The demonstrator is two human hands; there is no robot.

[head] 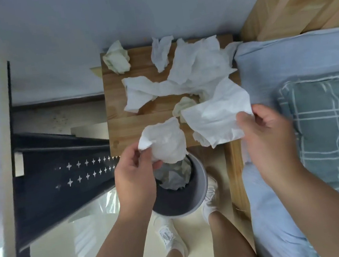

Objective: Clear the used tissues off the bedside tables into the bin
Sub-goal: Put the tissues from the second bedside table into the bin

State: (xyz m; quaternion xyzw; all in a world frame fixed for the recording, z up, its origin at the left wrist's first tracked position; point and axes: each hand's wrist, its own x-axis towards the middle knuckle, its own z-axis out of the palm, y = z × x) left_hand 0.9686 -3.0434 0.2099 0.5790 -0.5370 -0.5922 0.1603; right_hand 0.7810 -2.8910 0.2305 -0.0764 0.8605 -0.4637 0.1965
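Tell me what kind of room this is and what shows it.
Most likely a bedroom. A bed with blue sheets and a plaid pillow runs along the right, against a wooden headboard. Beside it stands a small wooden bedside table strewn with tissues, with a bin on the floor below.

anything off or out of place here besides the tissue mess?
One greenish crumpled tissue hangs over the bedside table's far left corner, liable to fall. A clear plastic bag lies loose on the floor beside the bin.
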